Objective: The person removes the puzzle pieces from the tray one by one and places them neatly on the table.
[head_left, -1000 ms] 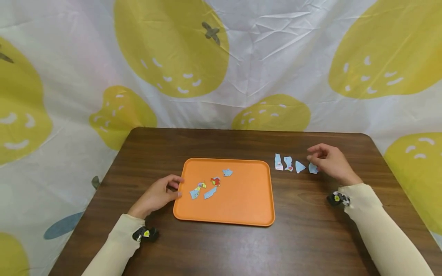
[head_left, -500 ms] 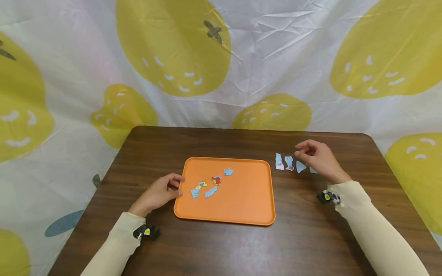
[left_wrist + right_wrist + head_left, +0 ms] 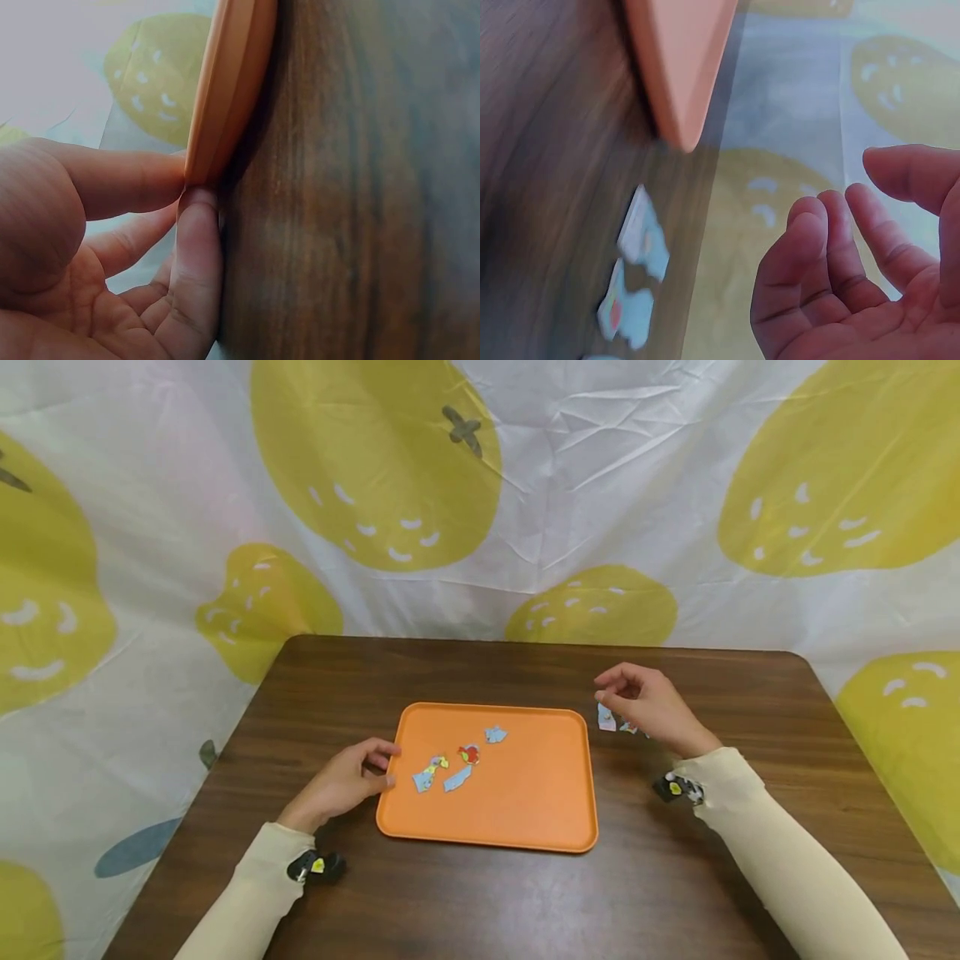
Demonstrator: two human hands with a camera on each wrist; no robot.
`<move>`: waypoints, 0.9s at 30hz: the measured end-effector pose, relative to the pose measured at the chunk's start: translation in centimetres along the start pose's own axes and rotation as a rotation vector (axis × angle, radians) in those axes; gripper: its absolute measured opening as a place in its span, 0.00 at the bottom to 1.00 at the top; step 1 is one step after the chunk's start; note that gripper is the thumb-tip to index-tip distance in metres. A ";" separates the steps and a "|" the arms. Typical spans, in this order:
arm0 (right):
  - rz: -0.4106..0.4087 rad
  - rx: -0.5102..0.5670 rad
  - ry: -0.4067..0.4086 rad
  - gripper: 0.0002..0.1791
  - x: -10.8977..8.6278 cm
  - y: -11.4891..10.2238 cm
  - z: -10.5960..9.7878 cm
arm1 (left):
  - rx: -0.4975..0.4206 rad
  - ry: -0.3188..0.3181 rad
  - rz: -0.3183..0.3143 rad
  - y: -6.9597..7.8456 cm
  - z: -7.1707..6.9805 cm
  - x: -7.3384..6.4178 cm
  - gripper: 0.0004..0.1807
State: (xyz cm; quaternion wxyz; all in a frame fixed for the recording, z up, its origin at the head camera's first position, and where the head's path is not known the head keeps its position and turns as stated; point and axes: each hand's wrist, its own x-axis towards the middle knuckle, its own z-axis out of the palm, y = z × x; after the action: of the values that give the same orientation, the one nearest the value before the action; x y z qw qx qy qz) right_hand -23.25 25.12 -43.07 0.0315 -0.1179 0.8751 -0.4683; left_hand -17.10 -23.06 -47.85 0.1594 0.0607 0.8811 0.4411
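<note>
— Orange tray [image 3: 517,802] sits mid-table; left hand [image 3: 341,783] pinches its left rim.
— And the right hand [image 3: 648,706]?
— Hovering, fingers loosely curled, holding nothing, above the paper pieces [image 3: 606,718] just right of the tray.

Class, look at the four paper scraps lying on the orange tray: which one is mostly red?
The red scrap, second from the right on the tray; the other three are mainly pale blue.
</note>
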 end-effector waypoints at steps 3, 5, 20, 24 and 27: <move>-0.018 -0.013 -0.007 0.15 0.3 -0.8 0.8 | -0.007 0.000 0.005 0.0 0.0 0.0 0.22; -0.036 -0.024 -0.013 0.15 0.5 -1.2 1.4 | -0.006 0.000 0.007 0.0 -0.1 0.1 0.22; -0.076 0.039 -0.103 0.15 2.1 -3.6 6.3 | -0.037 -0.017 0.025 -0.5 0.0 -0.1 0.24; -0.081 0.058 -0.136 0.14 2.6 -4.0 7.5 | -0.038 -0.017 0.023 -0.4 -0.1 0.0 0.24; -0.107 0.035 -0.150 0.15 3.1 -4.1 8.5 | -0.038 -0.017 0.023 -0.4 -0.1 0.0 0.24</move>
State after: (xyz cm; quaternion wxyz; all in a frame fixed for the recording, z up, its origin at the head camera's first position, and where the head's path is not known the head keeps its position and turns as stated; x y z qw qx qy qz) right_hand -24.13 15.27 -44.27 0.0736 -0.1988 0.8544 -0.4744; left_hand -17.13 -23.36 -48.07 0.1628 0.0716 0.8705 0.4589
